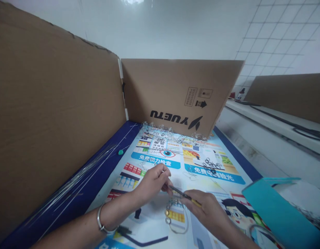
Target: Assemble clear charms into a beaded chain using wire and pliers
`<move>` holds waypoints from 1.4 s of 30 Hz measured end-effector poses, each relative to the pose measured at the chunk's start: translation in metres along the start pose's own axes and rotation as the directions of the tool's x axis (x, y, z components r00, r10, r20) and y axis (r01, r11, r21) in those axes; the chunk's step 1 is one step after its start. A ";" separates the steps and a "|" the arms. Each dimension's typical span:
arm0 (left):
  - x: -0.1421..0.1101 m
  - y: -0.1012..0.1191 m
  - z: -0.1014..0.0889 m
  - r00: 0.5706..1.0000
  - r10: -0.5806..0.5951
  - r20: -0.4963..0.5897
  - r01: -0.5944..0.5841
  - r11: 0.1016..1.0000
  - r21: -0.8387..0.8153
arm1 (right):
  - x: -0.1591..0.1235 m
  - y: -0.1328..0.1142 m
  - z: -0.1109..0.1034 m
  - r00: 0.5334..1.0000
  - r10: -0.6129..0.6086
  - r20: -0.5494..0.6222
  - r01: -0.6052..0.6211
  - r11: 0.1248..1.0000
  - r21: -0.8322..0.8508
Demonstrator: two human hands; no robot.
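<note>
My left hand (157, 178) is closed in a pinch near the tip of a slim hand tool. Whatever its fingers hold is too small to make out. The tool (184, 195), probably pliers, has a dark narrow nose and a yellow grip; my right hand (205, 205) is wrapped round it. Just below both hands is a thin wire loop (186, 226) with several small rings and gold-coloured bits along its left side; whether it hangs or lies on the sheet I cannot tell. A silver bangle (99, 218) sits on my left wrist.
Cardboard panels (175, 83) stand behind and at left. Long thin wires (82, 176) lie at left by a green lump (120, 152). Clear pieces (165, 131) line the back panel; black loops (212, 166) lie right of centre. A teal box (282, 214) stands at right.
</note>
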State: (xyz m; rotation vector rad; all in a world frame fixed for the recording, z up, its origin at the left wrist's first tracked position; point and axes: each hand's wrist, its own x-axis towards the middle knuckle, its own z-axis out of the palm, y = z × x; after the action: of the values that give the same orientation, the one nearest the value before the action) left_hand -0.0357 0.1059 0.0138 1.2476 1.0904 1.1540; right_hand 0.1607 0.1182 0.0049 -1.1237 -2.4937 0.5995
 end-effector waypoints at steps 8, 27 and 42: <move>-0.002 0.005 0.001 0.999 0.045 0.010 -0.045 0.998 0.051 | 0.002 -0.001 -0.001 0.961 0.171 0.218 -0.252 0.867 0.431; 0.010 0.001 -0.016 0.998 0.059 -0.006 -0.054 0.950 0.306 | 0.002 0.010 0.009 0.980 -0.017 -0.198 0.014 1.000 -0.019; 0.007 -0.005 -0.006 0.977 -0.211 0.035 0.212 0.976 -0.043 | -0.006 0.006 0.008 0.754 -0.585 -0.299 0.221 0.654 -0.724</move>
State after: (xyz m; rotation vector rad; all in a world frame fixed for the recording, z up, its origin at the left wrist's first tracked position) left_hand -0.0411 0.1134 0.0087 1.0809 1.1385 0.9900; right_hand 0.1647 0.1153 -0.0061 -0.6805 -2.3549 -0.7020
